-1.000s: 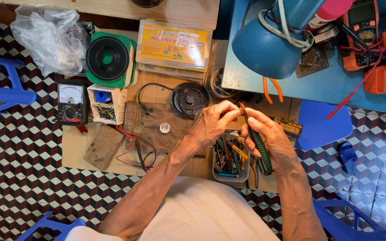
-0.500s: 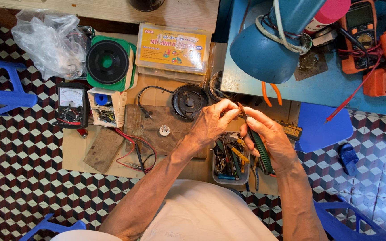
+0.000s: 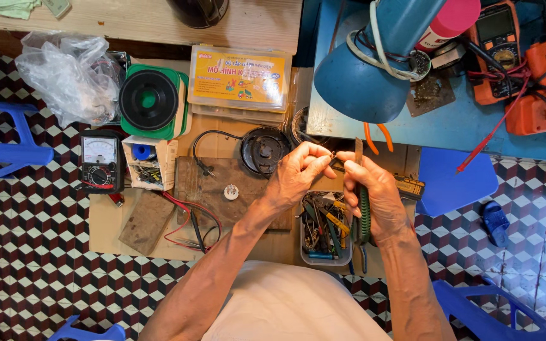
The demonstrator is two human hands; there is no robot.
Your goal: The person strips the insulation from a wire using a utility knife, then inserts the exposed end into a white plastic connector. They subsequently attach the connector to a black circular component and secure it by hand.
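My left hand (image 3: 298, 172) is closed in a pinch, thumb and fingertips pressed on a small part (image 3: 332, 155) too tiny for me to make out. My right hand (image 3: 371, 189) is clenched around the green-handled pliers (image 3: 364, 211), whose metal tip sticks up past my fingers, just beside the small part. Both hands meet right above the clear tray of tools (image 3: 325, 228), which sits on the cardboard sheet (image 3: 105, 221) on the floor.

Just left of that tray lies a brown board (image 3: 213, 186) with a little white round piece (image 3: 231, 192) on it, and red and black wires (image 3: 188, 221) curl off its lower edge. Above the tray, close to my left hand, is a black round speaker (image 3: 265, 149) with a black cord. Further left of the tray stand a small white box of parts (image 3: 148, 163) and a black meter with a dial (image 3: 99, 161). Up and right of the tray hangs the blue lamp shade (image 3: 358, 79) over the blue tabletop (image 3: 469, 136).
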